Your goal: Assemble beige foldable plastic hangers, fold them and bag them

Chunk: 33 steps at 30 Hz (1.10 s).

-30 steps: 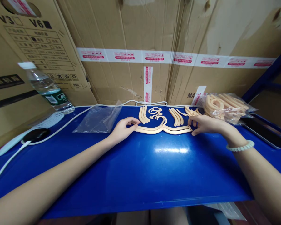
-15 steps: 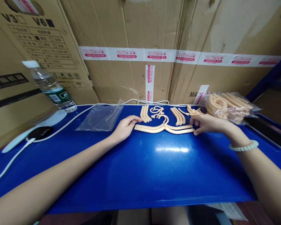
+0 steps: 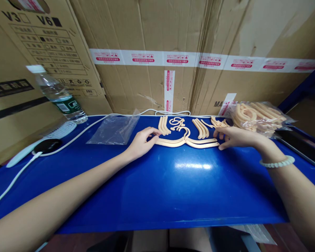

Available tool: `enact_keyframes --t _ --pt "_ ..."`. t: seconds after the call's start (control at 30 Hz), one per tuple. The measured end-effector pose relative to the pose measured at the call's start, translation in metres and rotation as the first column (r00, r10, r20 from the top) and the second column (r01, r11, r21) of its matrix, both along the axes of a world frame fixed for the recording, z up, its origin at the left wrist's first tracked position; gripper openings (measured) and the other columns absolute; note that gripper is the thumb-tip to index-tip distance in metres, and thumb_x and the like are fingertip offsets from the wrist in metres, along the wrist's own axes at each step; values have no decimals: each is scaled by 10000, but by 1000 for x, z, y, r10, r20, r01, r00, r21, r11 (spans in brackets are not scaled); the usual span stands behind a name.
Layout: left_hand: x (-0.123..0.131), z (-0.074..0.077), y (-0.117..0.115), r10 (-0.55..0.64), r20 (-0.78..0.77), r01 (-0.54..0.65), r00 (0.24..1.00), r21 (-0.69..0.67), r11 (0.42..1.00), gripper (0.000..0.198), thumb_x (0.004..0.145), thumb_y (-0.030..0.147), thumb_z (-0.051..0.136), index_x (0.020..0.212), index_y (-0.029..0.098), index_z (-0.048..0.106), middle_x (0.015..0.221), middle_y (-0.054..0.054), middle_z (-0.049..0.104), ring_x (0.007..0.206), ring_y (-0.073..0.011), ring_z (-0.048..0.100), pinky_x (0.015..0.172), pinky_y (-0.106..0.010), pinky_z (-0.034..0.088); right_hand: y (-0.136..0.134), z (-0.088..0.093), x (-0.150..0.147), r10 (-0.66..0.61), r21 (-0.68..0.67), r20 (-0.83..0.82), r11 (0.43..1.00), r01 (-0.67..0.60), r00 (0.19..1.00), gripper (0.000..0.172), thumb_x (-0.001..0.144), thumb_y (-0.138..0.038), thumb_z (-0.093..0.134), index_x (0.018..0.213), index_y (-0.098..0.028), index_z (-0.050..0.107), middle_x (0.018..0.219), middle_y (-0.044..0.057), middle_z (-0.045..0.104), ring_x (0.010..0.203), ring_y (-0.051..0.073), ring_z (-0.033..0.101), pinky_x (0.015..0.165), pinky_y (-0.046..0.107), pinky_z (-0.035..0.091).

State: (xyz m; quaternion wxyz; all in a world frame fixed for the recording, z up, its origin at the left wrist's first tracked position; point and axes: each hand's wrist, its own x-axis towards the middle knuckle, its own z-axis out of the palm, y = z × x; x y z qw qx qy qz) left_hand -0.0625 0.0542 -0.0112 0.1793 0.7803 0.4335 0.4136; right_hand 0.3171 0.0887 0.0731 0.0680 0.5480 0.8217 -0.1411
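Apparently I'm at a lining-up step: my left hand (image 3: pixel 144 142) is by the outer end of the left pair of strips (image 3: pixel 173 144), and my right hand (image 3: pixel 227 137) by the outer end of the right pair of strips (image 3: pixel 203 145). Both hands are loosely open, thumbs apart from fingers; I can't tell whether my left thumb touches its strip. The pairs lie flat, between mid-surface and far edge, meeting in the middle under a hook piece (image 3: pixel 188 133). Any nudge from here would call, I judge, for light, even pressure from both sides, so that the middle joint doesn't spread.

Toward the far edge of the blue surface (image 3: pixel 136 196) lie a left row of strips (image 3: pixel 165 125), curled hooks (image 3: pixel 177 121), a right row of strips (image 3: pixel 200 128) and small pieces (image 3: pixel 219 122). A packed bag (image 3: pixel 259 117) sits toward the far right corner, near a dark phone-like slab (image 3: pixel 304 147). A transparent bag (image 3: pixel 114 130) lies left of centre; a bottle (image 3: pixel 61 98), a pale brush (image 3: pixel 60 132) and a black disc (image 3: pixel 47 146) on a white cable (image 3: pixel 19 182) occupy the left end. Taped cardboard (image 3: pixel 136 87) stands behind the far edge.
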Motion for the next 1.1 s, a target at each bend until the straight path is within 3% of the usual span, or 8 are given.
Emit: enact_keyframes --t 0.1,0.3,0.73,0.97,1.1 --pt "3 2 -3 -53 -75 57 996 60 997 178 853 197 609 1018 184 676 1016 -62 700 973 -221 643 881 -374 495 -3 3 -5 21 25 -34 999 -21 999 511 656 -514 701 1037 -177 664 956 100 674 860 270 652 728 350 498" --pt "3 3 -4 -120 -141 136 983 107 985 81 883 213 617 919 185 684 961 -60 711 932 -219 635 869 -384 474 -3 1 -14 95 51 -57 995 -92 994 346 729 -518 638 856 -198 674 874 79 692 812 246 651 689 328 469" --pt "2 5 -4 -104 -134 112 986 56 992 86 872 248 641 918 193 687 965 -56 717 931 -221 652 857 -376 492 -2 -1 -15 86 89 -29 993 -83 996 308 736 -453 630 891 -190 671 879 78 697 808 234 649 680 312 470" --pt "-2 2 2 -24 -26 24 999 8 1000 181 894 244 573 1027 193 685 1039 -71 677 948 -198 664 850 -356 553 1 -2 -9 36 73 -32 997 -34 999 451 677 -492 705 1017 -197 697 943 78 711 776 234 665 677 322 507" --pt "-9 2 13 -28 -68 29 997 23 999 251 925 199 477 1069 196 682 1125 -82 685 1048 -207 659 929 -389 552 -1 6 -1 30 80 -29 996 -28 999 527 680 -525 704 1084 -187 712 962 88 729 839 263 684 711 337 529"
